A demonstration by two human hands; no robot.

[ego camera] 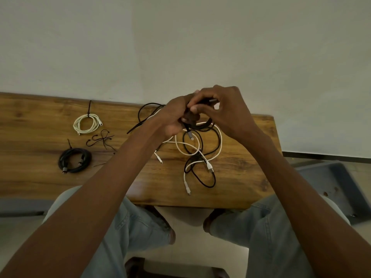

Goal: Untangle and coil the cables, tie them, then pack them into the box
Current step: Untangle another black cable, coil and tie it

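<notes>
Tangle of black + white cables (197, 151) on the wood table, right of centre; strands loop over each other, not separable by eye. Top of tangle lifted off the table. White connector end (188, 190) lies nearest the front edge, another white plug (209, 166) mid-tangle, grey-tipped plug (190, 135) hangs just under the raised part. Thin white end (158, 156) sticks out at the tangle's left. Black strand arcs back toward the wall.

White coiled cable (86, 123) at rear left, flat, tied w/ black zip tie, tail pointing to the wall.

Black coiled cable (74, 159) front left, flat, also tied.

Loose black zip ties (101, 138) betw. the two coils, crossed over each other.
</notes>
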